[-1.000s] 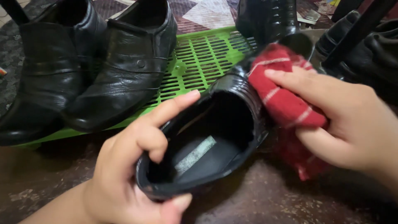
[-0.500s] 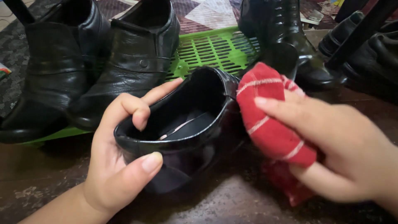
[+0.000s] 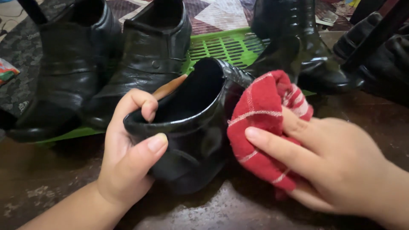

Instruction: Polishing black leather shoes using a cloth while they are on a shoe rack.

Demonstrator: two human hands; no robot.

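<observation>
On the dark brown floor (image 3: 51, 179), a green plastic rack (image 3: 221, 44) with slots is lying flat, and big black shoes are standing on it. Two black ankle boots (image 3: 72, 72) are sitting side by side on the left part of the rack, touching each other. Another black shoe (image 3: 298, 47) is standing at the rack's right end, and more black shoes (image 3: 383, 59) are lying well off to the far right.

In front of the rack, a shiny black shoe (image 3: 191, 140) is being held up just above the floor, tipped so its open top is facing up and away. The left hand (image 3: 128, 157) is gripping it at the heel end: the thumb is pressing on the outside and the fingers are curling over the rim into the opening.

Just beside the shoe, on its right side, a red cloth (image 3: 262, 123) with thin pale stripes is touching the shoe's side. The right hand (image 3: 336, 166) is holding this cloth bunched up, with the fingers spread over it and pushing it against the shoe.

A small colourful scrap (image 3: 6, 70) is peeking in at the far left edge.
</observation>
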